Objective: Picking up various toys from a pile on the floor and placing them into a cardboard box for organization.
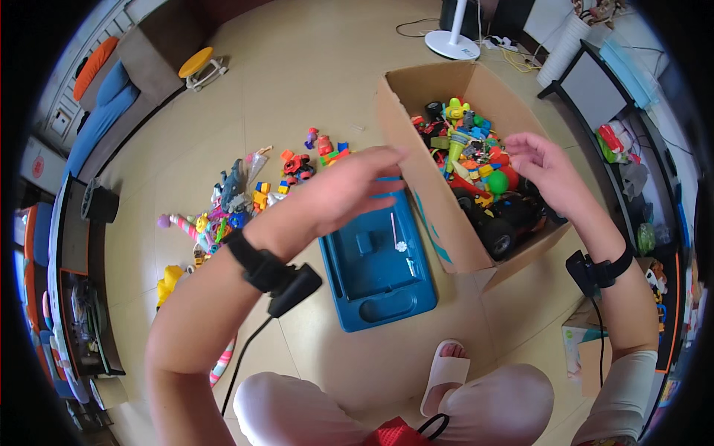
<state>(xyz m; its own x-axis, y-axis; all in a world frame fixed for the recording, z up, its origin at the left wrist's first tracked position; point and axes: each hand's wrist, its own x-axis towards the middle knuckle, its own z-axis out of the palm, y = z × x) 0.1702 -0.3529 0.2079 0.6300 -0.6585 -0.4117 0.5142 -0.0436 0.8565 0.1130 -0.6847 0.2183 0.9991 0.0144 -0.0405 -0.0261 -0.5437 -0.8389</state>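
My left hand (354, 187) is stretched over the blue plastic tray (385, 309), slightly blurred, with fingers apart and no object visible in it. Its fingertips come close to the left wall of a big cardboard box (440, 223). Over the right side of that box hovers my right hand (544, 167), fingers loosely bent and apart, seemingly holding nothing. Inside the box is a heap of toys, including a green ball (497, 182), a lime-green toy (457, 146) and a black toy vehicle (499, 237). A thin pink stick (392, 228) lies in the tray.
Loose toys spread over the tiled floor at left, among them a grey-blue dinosaur figure (231, 187) and a red toy truck (298, 168). A yellow-topped stool (196, 62), a black bin (100, 202) and a white stand base (453, 44) stand farther off. Cables hang from both wrist straps.
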